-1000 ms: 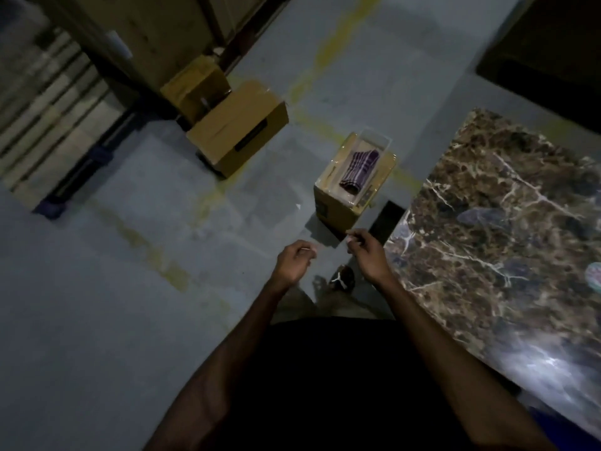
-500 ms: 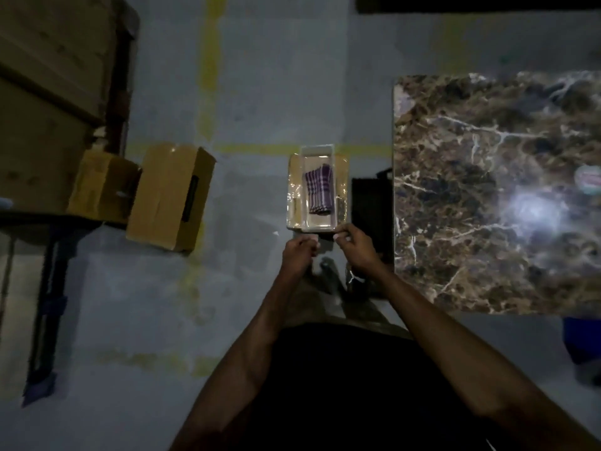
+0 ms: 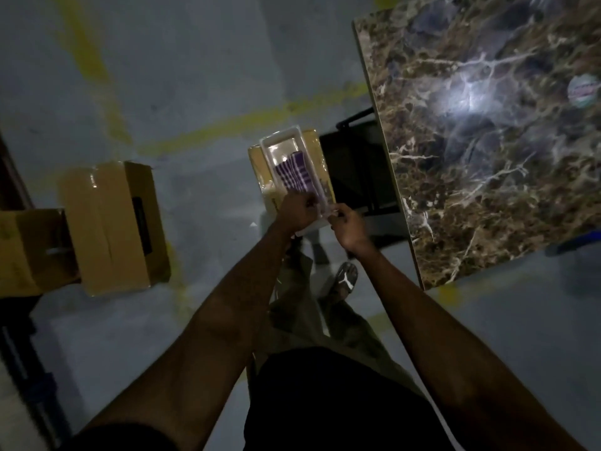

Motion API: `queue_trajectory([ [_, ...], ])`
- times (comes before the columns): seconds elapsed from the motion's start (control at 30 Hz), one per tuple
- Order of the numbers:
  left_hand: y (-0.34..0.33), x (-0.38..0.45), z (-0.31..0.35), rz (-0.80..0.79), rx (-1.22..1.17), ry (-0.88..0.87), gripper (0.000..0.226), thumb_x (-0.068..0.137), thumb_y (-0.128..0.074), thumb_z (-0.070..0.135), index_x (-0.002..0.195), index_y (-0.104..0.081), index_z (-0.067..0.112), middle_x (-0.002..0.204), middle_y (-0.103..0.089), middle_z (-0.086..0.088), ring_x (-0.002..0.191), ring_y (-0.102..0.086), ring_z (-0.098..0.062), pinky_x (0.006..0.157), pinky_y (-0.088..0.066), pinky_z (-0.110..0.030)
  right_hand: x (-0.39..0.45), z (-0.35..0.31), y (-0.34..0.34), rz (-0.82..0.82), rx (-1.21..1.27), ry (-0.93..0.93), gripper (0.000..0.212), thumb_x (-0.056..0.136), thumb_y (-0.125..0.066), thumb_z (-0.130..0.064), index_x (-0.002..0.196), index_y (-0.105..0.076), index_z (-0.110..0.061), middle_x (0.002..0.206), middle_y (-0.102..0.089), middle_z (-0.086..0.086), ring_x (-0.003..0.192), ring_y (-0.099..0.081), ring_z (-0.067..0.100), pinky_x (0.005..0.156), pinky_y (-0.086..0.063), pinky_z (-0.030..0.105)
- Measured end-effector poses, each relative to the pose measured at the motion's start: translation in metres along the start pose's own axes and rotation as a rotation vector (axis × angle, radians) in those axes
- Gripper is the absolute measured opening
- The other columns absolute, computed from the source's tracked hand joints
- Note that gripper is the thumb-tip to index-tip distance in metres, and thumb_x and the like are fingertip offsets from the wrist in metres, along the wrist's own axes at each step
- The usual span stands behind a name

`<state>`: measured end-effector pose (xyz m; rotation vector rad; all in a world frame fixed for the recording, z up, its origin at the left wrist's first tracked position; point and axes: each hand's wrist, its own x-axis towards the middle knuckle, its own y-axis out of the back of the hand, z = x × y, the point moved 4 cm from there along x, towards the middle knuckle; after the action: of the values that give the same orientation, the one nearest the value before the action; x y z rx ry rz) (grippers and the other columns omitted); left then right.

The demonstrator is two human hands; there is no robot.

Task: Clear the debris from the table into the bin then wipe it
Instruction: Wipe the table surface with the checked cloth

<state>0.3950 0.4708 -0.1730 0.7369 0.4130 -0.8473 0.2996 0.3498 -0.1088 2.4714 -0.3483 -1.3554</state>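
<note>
A clear plastic container [image 3: 286,146] holding a folded purple checked cloth [image 3: 294,172] sits on a small cardboard box [image 3: 260,170] on the floor, left of the table. My left hand [image 3: 297,206] grips the container's near end, its curled fingers covering the cloth's near edge. My right hand [image 3: 349,227] pinches the near rim from the right. The brown marble table top [image 3: 487,157] fills the right side. A round pale object [image 3: 583,91] lies on it near the right edge. A dark open-topped bin [image 3: 354,170] stands between the box and the table.
Two larger cardboard boxes [image 3: 110,222] lie on the grey floor at left, next to a dark rack [image 3: 19,353]. Yellow lines [image 3: 247,120] cross the floor. My sandalled foot [image 3: 344,278] stands near the table's near corner. A blue object [image 3: 579,239] shows at far right.
I have stepped closer and the view has swung round. Both hands moved from the container's near edge onto it and now hold it.
</note>
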Motion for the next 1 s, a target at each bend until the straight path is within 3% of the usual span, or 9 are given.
queue_trajectory([
  [0.1, -0.022, 0.033, -0.017, -0.086, 0.102, -0.003, 0.038, 0.092, -0.062, 0.029, 0.120, -0.067, 0.004, 0.109, -0.071, -0.018, 0.102, -0.066, -0.036, 0.093, -0.054, -0.049, 0.013, 0.016, -0.001, 0.043, 0.030, -0.031, 0.020, 0.100, -0.062, -0.015, 0.120, -0.067, -0.014, 0.112, -0.068, 0.010, 0.108, -0.066, 0.031, 0.099, -0.054, 0.050],
  [0.23, -0.023, 0.043, -0.012, 0.024, 0.001, 0.120, 0.034, 0.094, -0.060, 0.026, 0.117, -0.067, 0.001, 0.105, -0.069, -0.019, 0.099, -0.065, -0.038, 0.084, -0.052, -0.040, 0.025, 0.026, -0.001, 0.050, 0.062, -0.092, 0.023, 0.100, -0.062, -0.015, 0.123, -0.067, -0.013, 0.120, -0.068, 0.009, 0.112, -0.065, 0.029, 0.103, -0.053, 0.050],
  [0.33, -0.015, 0.036, -0.013, 0.175, -0.097, 0.251, 0.017, 0.097, -0.062, 0.012, 0.106, -0.070, 0.000, 0.096, -0.068, -0.008, 0.092, -0.066, -0.025, 0.075, -0.045, -0.026, 0.026, 0.029, -0.001, 0.032, 0.065, -0.095, 0.028, 0.100, -0.061, -0.015, 0.127, -0.066, -0.012, 0.126, -0.066, 0.011, 0.115, -0.064, 0.028, 0.105, -0.052, 0.050],
  [0.53, 0.002, 0.008, 0.004, 0.418, -0.321, 0.307, 0.012, 0.087, -0.078, 0.013, 0.095, -0.070, 0.010, 0.094, -0.071, -0.002, 0.083, -0.063, -0.011, 0.073, -0.050, -0.021, 0.009, 0.001, 0.006, -0.003, 0.101, -0.063, 0.027, 0.103, -0.057, -0.016, 0.130, -0.062, -0.009, 0.122, -0.064, 0.009, 0.113, -0.062, 0.025, 0.099, -0.051, 0.039],
  [0.67, 0.006, -0.023, 0.043, 0.519, -0.535, 0.135, 0.021, 0.086, -0.071, -0.003, 0.096, -0.057, 0.009, 0.090, -0.062, 0.000, 0.075, -0.059, 0.002, 0.065, -0.048, -0.018, -0.003, -0.010, 0.010, 0.007, 0.202, -0.010, 0.029, 0.106, -0.051, -0.023, 0.127, -0.062, -0.007, 0.122, -0.067, 0.015, 0.110, -0.065, 0.031, 0.092, -0.054, 0.043],
  [0.73, 0.003, -0.039, 0.062, 0.528, -0.652, 0.048, 0.034, 0.081, -0.067, -0.009, 0.106, -0.052, 0.009, 0.100, -0.063, -0.001, 0.086, -0.067, -0.012, 0.069, -0.059, -0.034, -0.011, -0.014, 0.018, 0.035, 0.281, -0.018, 0.030, 0.108, -0.048, -0.027, 0.124, -0.061, -0.006, 0.120, -0.067, 0.018, 0.107, -0.066, 0.035, 0.082, -0.055, 0.042],
  [0.8, -0.001, -0.053, 0.086, 0.507, -0.765, 0.025, 0.053, 0.076, -0.069, -0.008, 0.117, -0.051, 0.020, 0.115, -0.066, -0.012, 0.096, -0.070, -0.034, 0.075, -0.061, -0.051, -0.021, -0.012, 0.033, 0.056, 0.410, -0.044, 0.032, 0.107, -0.049, -0.029, 0.122, -0.063, -0.005, 0.120, -0.067, 0.021, 0.109, -0.067, 0.037, 0.088, -0.056, 0.047],
  [0.9, -0.016, -0.073, 0.129, 0.444, -0.935, 0.003, 0.065, 0.076, -0.065, -0.019, 0.127, -0.046, 0.016, 0.120, -0.068, -0.024, 0.097, -0.072, -0.032, 0.080, -0.060, -0.044, -0.040, -0.007, 0.063, 0.007, 0.666, -0.070, 0.049, 0.100, -0.053, -0.044, 0.128, -0.064, -0.005, 0.120, -0.070, 0.021, 0.107, -0.070, 0.036, 0.086, -0.061, 0.048],
  [1.0, -0.034, -0.098, 0.174, 0.429, -0.999, -0.050, 0.065, 0.076, -0.066, -0.018, 0.131, -0.045, 0.010, 0.125, -0.066, -0.024, 0.103, -0.071, -0.036, 0.083, -0.059, -0.045, -0.073, -0.004, 0.108, -0.023, 0.788, 0.031, 0.032, 0.103, -0.051, -0.036, 0.115, -0.069, -0.012, 0.102, -0.076, 0.013, 0.088, -0.073, 0.027, 0.073, -0.059, 0.038],
])
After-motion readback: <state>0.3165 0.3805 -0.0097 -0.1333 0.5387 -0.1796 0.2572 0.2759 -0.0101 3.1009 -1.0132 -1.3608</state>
